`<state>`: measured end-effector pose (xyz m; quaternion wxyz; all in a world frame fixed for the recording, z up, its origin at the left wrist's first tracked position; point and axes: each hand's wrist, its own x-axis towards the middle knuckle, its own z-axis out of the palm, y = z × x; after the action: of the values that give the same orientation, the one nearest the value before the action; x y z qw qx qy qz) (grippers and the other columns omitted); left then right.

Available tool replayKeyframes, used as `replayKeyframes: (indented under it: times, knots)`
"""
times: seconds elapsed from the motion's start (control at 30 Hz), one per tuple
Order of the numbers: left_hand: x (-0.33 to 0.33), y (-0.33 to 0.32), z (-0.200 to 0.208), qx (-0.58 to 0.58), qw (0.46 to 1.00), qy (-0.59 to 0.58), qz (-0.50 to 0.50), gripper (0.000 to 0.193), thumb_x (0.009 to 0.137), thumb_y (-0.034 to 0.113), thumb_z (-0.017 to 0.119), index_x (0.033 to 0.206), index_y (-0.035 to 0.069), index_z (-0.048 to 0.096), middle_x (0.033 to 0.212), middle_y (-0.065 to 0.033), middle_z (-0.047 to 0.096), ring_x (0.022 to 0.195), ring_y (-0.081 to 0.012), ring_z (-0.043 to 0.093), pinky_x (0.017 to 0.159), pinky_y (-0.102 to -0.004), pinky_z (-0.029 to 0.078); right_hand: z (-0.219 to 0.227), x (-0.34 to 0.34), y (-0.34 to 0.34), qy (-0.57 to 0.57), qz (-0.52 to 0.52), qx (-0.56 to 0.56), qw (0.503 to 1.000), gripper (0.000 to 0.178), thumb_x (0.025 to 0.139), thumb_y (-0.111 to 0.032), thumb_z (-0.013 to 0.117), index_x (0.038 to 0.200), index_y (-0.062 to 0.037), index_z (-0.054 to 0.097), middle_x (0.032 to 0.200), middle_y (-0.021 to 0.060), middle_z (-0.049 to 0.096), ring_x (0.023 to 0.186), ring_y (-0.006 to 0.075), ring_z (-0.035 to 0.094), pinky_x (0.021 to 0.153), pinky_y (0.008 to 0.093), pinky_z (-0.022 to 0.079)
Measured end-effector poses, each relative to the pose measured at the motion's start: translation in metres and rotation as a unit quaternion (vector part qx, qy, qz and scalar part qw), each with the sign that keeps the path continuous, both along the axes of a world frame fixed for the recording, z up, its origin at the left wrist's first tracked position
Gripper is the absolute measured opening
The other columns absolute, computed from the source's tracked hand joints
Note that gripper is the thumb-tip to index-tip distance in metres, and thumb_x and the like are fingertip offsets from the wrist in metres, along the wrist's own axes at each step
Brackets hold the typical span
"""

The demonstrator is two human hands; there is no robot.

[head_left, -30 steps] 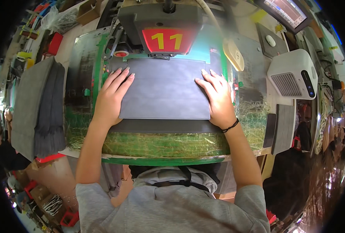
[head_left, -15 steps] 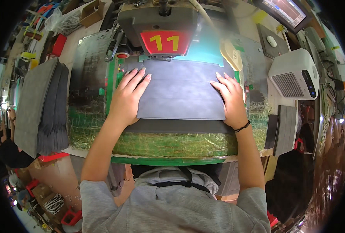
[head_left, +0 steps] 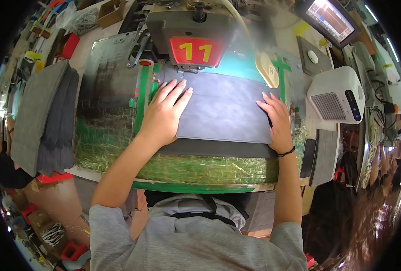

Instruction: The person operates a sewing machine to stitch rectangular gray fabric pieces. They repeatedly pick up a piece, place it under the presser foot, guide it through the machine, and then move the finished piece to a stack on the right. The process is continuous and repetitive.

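Note:
A flat grey-blue sheet (head_left: 225,108), with a faint line across it, lies under the front of a dark machine head (head_left: 191,31) that bears a red plate. My left hand (head_left: 165,113) rests on its left edge, fingers stretched forward and a little apart. Along the opposite edge my right hand (head_left: 278,119), with a dark band at the wrist, lies with extended fingers on the sheet. Both hands are open and press from above rather than grasp. A darker grey strip (head_left: 218,148) shows below the sheet's near edge. The sheet's far edge is partly hidden by the machine head.
On the left stands a thick stack of grey sheets (head_left: 38,117). To the right are a white box-shaped appliance (head_left: 336,95), a black phone (head_left: 307,158) and grey pieces (head_left: 324,158). A cream-coloured flat part (head_left: 267,68) sits near the sheet's far right corner. A screen (head_left: 330,20) stands farther back.
The whole view has shifted and turned slightly. Both hands stay on the sheet. Whether the sheet itself has slid under the machine head, I cannot tell.

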<state>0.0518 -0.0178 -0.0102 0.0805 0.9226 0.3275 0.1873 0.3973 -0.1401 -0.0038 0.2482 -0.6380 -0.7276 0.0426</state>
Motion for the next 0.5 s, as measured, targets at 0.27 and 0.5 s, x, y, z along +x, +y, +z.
replayKeyframes:
  times: [0.27, 0.5]
  knots:
    - [0.021, -0.006, -0.005, 0.003, 1.000, -0.016, 0.000, 0.072, 0.079, -0.007, 0.060, 0.151, 0.002, 0.060, 0.158, -0.0201, 0.055, 0.149, -0.0399, 0.047, 0.129, -0.0531, 0.033, 0.000, 0.024, -0.008, -0.011, 0.015, 0.003, 1.000, 0.051, 0.088, -0.009, 0.059, 0.138, -0.0099, 0.070, 0.153, 0.0140, 0.061, 0.146, 0.0423, 0.050, 0.125, 0.0537, 0.035]
    - [0.023, -0.009, -0.007, -0.006, 0.999, -0.034, 0.004, 0.070, 0.080, -0.007, 0.057, 0.149, 0.002, 0.062, 0.157, -0.0207, 0.056, 0.148, -0.0404, 0.048, 0.128, -0.0534, 0.033, 0.000, 0.025, -0.012, -0.023, 0.006, -0.004, 1.000, 0.050, 0.090, -0.019, 0.066, 0.140, -0.0110, 0.068, 0.154, 0.0138, 0.061, 0.147, 0.0416, 0.049, 0.126, 0.0536, 0.033]
